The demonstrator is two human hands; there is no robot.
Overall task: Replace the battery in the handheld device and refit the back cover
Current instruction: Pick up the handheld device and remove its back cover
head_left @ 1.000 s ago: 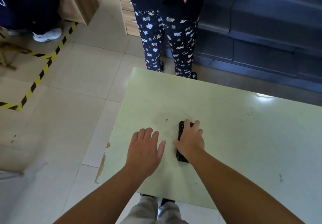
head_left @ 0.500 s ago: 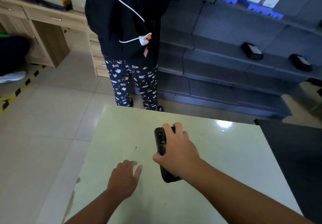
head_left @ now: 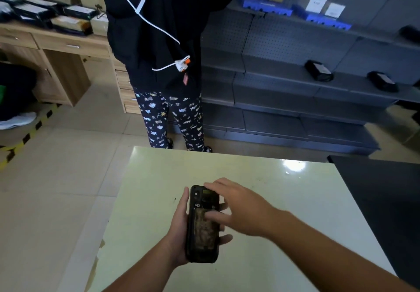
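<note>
1. Head view: my left hand [head_left: 179, 230] grips the device [head_left: 203, 223] above the tabletop [head_left: 284, 200], fingers [head_left: 223, 239] clamped around its edges, back facing up.
2. My right hand [head_left: 241, 207] hovers over it, fingers [head_left: 214, 217] spread, thumb touching the back.

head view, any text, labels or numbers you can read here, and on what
None can be read.
White labels on the top shelf: print too blurred.
Device in the left hand, right hand over it: worn patch and small greenish mark, no legible letters.
Boxes on the desk: markings too small.
</note>
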